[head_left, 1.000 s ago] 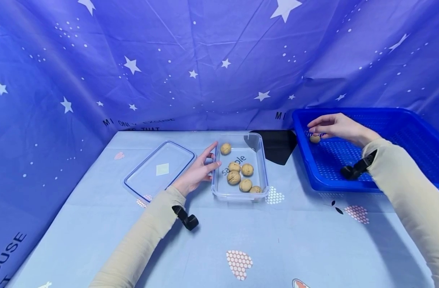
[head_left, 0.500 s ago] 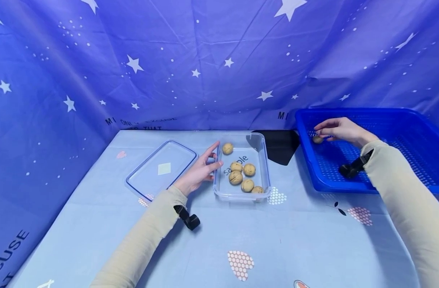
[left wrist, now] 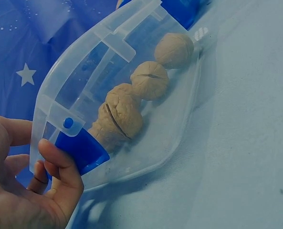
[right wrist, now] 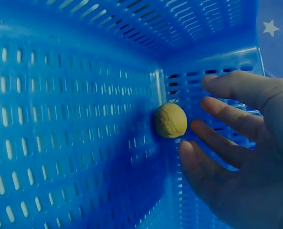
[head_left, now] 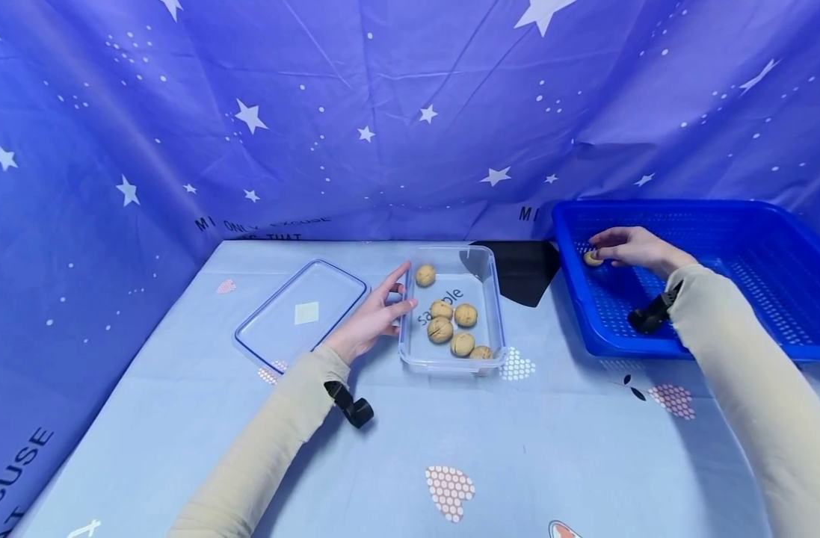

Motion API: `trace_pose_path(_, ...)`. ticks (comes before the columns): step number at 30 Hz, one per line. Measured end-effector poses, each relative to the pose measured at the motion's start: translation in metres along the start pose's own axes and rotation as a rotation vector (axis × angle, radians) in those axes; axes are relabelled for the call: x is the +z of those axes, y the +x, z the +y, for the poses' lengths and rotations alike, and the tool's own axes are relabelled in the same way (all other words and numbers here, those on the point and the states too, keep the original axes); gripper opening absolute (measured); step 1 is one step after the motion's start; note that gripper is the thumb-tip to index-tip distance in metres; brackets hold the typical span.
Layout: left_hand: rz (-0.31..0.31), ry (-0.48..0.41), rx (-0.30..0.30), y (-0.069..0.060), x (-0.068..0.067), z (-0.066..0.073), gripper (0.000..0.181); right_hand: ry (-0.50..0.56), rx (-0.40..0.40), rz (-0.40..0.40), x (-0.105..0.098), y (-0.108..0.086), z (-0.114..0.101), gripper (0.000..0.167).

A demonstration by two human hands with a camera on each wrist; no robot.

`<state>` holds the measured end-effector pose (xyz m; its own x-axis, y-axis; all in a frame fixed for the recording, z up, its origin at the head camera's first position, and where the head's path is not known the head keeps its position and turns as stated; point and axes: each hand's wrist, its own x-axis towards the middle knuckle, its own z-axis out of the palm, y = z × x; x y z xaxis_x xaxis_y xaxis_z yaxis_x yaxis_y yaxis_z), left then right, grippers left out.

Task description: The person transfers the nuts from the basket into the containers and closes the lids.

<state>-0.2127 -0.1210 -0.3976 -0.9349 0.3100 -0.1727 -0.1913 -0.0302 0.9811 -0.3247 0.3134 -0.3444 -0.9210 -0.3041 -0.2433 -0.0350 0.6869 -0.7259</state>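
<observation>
Several walnuts [head_left: 440, 329] lie inside a clear plastic container [head_left: 453, 362] in the middle of the table. Against the container's left side rest the index finger and thumb of my left hand [head_left: 371, 320], spread apart; in the left wrist view its other fingers sit bent beside the lowered clip. Over the left end of a blue plastic basket [head_left: 589, 317] reaches my right hand [head_left: 634, 249]. One walnut [right wrist: 171, 120] lies down by the basket wall; the right wrist view shows the spread, slightly bent fingers close around it, with a gap between.
A clear lid [head_left: 285, 329] with blue edging lies flat to the left of the container, partly beside the left forearm. A black patch [head_left: 527, 273] lies between container and basket. A blue starry curtain [head_left: 383, 97] hangs behind the table.
My right hand has lowered further into the basket toward the walnut there. The left hand stays against the container, and the walnuts inside it have not moved.
</observation>
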Motion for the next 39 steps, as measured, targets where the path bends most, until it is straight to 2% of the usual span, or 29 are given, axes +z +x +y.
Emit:
trace_pose_path(8,0.001,0.008,0.002,0.000,0.000,0.000,0.074,-0.012,0.039,-0.071,0.006,0.002,0.002,0.057)
trace_pose_path(13,-0.001,0.011,0.004,0.000,0.000,0.000,0.073,0.000,0.038,-0.160,0.010,0.005,0.004,0.050)
trace_pose_path(17,0.001,0.010,0.001,0.001,0.000,0.000,0.073,0.007,0.023,-0.179,0.013,0.007,0.004,0.045)
trace_pose_path(22,-0.002,0.009,0.002,0.002,0.001,0.000,0.074,-0.013,0.010,-0.110,0.009,0.004,0.001,0.043)
trace_pose_path(29,0.002,0.003,0.005,0.001,0.001,0.000,0.074,0.076,-0.037,0.001,0.001,-0.005,-0.009,0.048)
trace_pose_path(39,0.005,0.003,0.002,0.000,0.000,-0.001,0.074,0.119,-0.049,0.043,-0.005,-0.013,-0.027,0.055)
